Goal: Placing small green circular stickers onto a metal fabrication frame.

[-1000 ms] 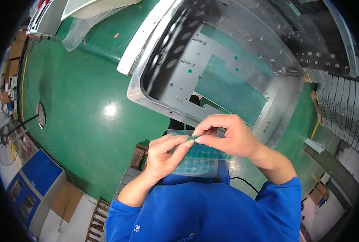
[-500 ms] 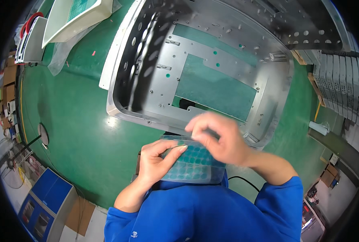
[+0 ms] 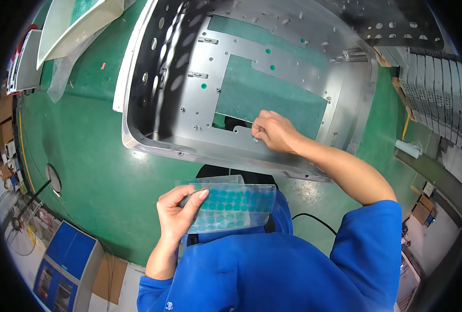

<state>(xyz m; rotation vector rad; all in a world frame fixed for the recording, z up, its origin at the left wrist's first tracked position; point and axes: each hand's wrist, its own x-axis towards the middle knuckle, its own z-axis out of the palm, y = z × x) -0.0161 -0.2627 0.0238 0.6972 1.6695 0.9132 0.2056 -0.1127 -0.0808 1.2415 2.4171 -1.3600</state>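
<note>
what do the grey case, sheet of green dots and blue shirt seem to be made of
Grey case: likely bare metal, satin with bright reflections. Sheet of green dots: probably thin plastic film, glossy, see-through; the dots themselves are unclear. Blue shirt: apparently cloth, matte, softly folded.

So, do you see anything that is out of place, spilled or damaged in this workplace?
Two small pink scraps lie loose on the glossy green floor at upper left, perhaps dropped litter. Beside them, crumpled clear plastic film trails below the deep cream tray, looking untidy. I see no obvious damage on the large grey metal housing.
</note>
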